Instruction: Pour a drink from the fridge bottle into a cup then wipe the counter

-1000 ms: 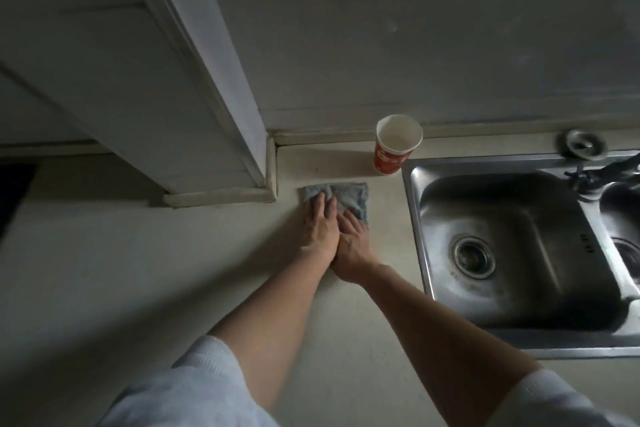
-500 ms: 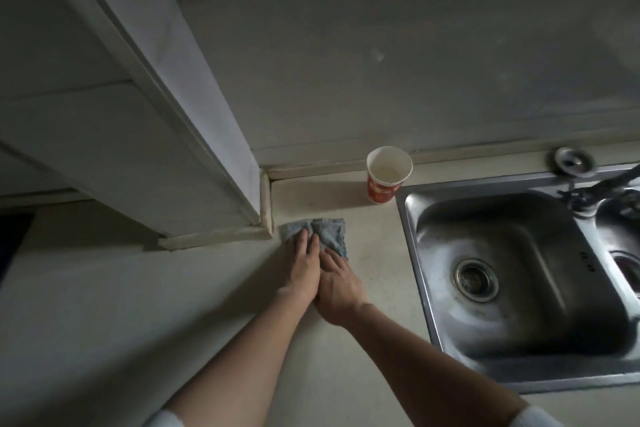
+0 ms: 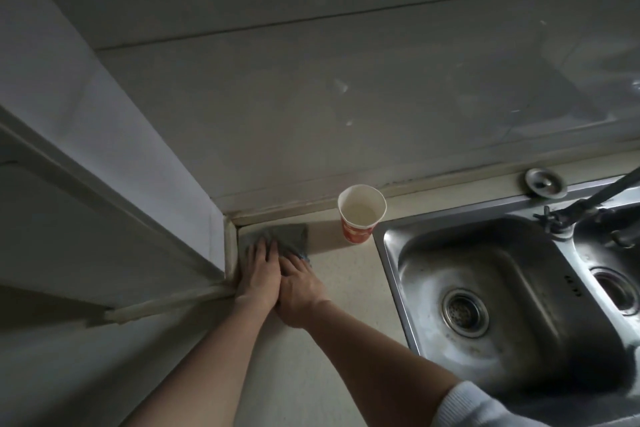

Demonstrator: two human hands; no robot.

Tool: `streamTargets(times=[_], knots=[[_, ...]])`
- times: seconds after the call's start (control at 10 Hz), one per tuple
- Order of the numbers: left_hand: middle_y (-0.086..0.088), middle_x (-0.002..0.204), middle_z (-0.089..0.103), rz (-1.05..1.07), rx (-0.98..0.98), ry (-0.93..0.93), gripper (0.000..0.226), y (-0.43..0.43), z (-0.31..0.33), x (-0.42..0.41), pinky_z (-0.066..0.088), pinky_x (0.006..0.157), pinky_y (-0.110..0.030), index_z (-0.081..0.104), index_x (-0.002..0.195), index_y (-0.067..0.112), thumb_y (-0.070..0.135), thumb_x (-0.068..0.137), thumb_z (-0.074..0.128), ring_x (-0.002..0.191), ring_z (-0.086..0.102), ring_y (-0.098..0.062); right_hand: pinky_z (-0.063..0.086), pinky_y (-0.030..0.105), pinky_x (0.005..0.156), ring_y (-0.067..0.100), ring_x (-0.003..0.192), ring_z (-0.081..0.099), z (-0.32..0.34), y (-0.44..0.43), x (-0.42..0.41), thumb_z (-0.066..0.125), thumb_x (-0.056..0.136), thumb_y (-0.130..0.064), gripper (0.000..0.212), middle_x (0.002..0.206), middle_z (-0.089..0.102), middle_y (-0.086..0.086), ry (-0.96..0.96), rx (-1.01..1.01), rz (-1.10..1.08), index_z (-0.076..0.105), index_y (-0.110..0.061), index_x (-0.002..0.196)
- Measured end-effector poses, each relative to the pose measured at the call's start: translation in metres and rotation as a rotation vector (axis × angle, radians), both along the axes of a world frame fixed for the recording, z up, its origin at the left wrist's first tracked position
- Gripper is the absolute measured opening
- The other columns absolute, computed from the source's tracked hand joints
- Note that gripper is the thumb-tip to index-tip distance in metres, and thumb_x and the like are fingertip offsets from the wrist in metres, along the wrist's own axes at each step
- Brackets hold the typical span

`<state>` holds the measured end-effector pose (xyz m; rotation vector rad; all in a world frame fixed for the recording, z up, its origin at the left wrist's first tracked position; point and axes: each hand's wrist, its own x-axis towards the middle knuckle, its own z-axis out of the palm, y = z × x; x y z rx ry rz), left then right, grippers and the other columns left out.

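Item, far left: the boxed-in wall column (image 3: 145, 156), its sealed foot meeting the surface (image 3: 346, 305) at an inner corner.

Item: grey-blue wiping cloth (image 3: 291, 234), flat on the surface and tight in that corner, its far edge at the back wall's seal. It looks soft, limp and light. I judge it will bunch if pinched, so it is best driven by flat pressure spread over its top (a corner pinch serves only for lifting it away).

Item: my left hand (image 3: 259, 270), palm down, fingers straight, pressing the cloth's near part.

Item: my right hand (image 3: 301, 288), touching the left along its side, fingers likewise flat on the cloth. Neither hand curls round anything.

Item: red-and-white paper cup (image 3: 360, 218), upright, near the cloth but apart from it, just beside the steel sink (image 3: 386, 274). Pale liquid seems to lie inside. I judge it thin-walled and easily tipped, so I should wipe wide of it.

Item, far right: strainer plug (image 3: 543, 183) and tap (image 3: 595, 198).
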<state>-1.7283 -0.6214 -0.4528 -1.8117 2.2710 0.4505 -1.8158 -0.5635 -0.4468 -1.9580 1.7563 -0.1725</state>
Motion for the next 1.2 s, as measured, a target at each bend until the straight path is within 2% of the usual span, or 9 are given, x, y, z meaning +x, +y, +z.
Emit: streamTargets(times=[0.3, 0.5, 0.6, 0.7, 0.8, 0.9, 1.0, 1.1, 1.2], knots=[[-0.002, 0.165, -0.011, 0.029, 0.039, 0.024, 0.059, -0.034, 0.002, 0.005, 0.002, 0.123, -0.038, -0.003, 0.157, 0.019, 0.011, 0.104, 0.022, 0.152, -0.007, -0.024, 0.005, 0.039, 0.122, 0.021, 0.150, 0.004, -0.008, -0.038, 0.007, 0.047, 0.095, -0.039, 0.072, 0.163, 0.010, 0.001, 0.024, -0.025, 0.003, 0.012, -0.021, 0.156], [-0.003, 0.165, -0.010, 0.074, -0.016, 0.083, 0.056, -0.013, 0.008, 0.012, 0.003, 0.124, -0.037, -0.002, 0.157, 0.017, 0.013, 0.105, 0.021, 0.152, -0.004, -0.024, 0.000, 0.042, 0.122, 0.024, 0.150, -0.002, -0.002, -0.021, 0.011, 0.043, 0.096, -0.041, 0.070, 0.164, 0.005, 0.002, 0.066, 0.008, 0.049, 0.012, -0.022, 0.156], [-0.010, 0.164, 0.009, 0.002, -0.004, 0.122, 0.051, 0.008, 0.006, 0.019, 0.007, 0.123, -0.035, 0.016, 0.155, 0.007, 0.016, 0.106, 0.025, 0.152, 0.008, -0.024, 0.001, 0.045, 0.122, 0.027, 0.150, -0.002, 0.006, -0.007, 0.010, 0.047, 0.096, -0.041, 0.075, 0.164, 0.004, 0.005, 0.059, 0.018, 0.060, 0.008, -0.020, 0.156], [-0.009, 0.164, 0.008, -0.007, -0.022, 0.130, 0.052, 0.027, 0.007, 0.025, 0.007, 0.122, -0.028, 0.015, 0.155, 0.003, 0.008, 0.104, 0.026, 0.152, 0.008, -0.019, 0.007, 0.046, 0.122, 0.027, 0.151, -0.002, -0.001, 0.010, 0.009, 0.049, 0.094, -0.042, 0.077, 0.163, 0.008, 0.007, 0.043, 0.018, 0.064, 0.010, -0.017, 0.156], [-0.009, 0.165, 0.005, 0.049, 0.009, 0.154, 0.056, 0.044, 0.014, 0.026, 0.009, 0.122, -0.029, 0.011, 0.155, 0.004, 0.001, 0.102, 0.028, 0.152, 0.006, -0.017, 0.016, 0.048, 0.120, 0.030, 0.149, 0.009, -0.001, 0.026, 0.009, 0.054, 0.091, -0.045, 0.076, 0.159, 0.021, 0.007, 0.061, 0.018, 0.084, 0.019, -0.020, 0.153], [-0.012, 0.163, 0.012, 0.005, 0.032, 0.119, 0.062, 0.057, 0.034, 0.028, 0.013, 0.122, -0.029, 0.017, 0.155, 0.005, 0.000, 0.098, 0.041, 0.151, 0.012, -0.021, 0.028, 0.042, 0.117, 0.027, 0.140, 0.029, 0.019, 0.042, 0.001, 0.055, 0.094, -0.038, 0.059, 0.148, 0.037, 0.006, 0.008, -0.033, 0.049, 0.033, -0.022, 0.146], [-0.009, 0.157, 0.029, -0.004, 0.013, 0.193, 0.060, 0.073, 0.058, 0.040, 0.025, 0.119, -0.032, 0.032, 0.151, 0.010, 0.008, 0.095, 0.053, 0.145, 0.029, -0.023, 0.038, 0.038, 0.110, 0.024, 0.132, 0.043, 0.044, 0.063, -0.011, 0.050, 0.098, -0.038, 0.050, 0.143, 0.045, 0.005, -0.039, -0.017, -0.110, 0.038, -0.020, 0.143], [-0.003, 0.138, 0.052, -0.041, -0.011, 0.206, 0.037, 0.095, 0.089, 0.050, 0.045, 0.101, -0.032, 0.054, 0.131, 0.020, 0.019, 0.094, 0.053, 0.122, 0.054, -0.022, 0.048, 0.038, 0.095, 0.025, 0.114, 0.055, 0.071, 0.090, -0.020, 0.044, 0.100, -0.036, 0.037, 0.128, 0.057, 0.009, -0.007, -0.051, -0.153, 0.052, -0.014, 0.129], [-0.002, 0.122, 0.063, -0.098, -0.015, 0.127, 0.021, 0.117, 0.122, 0.061, 0.048, 0.086, -0.027, 0.064, 0.111, 0.020, 0.025, 0.097, 0.049, 0.108, 0.062, -0.023, 0.048, 0.032, 0.071, 0.024, 0.088, 0.060, 0.097, 0.109, -0.026, 0.040, 0.101, -0.035, 0.031, 0.103, 0.064, 0.010, 0.062, -0.087, -0.175, 0.060, -0.012, 0.106]])
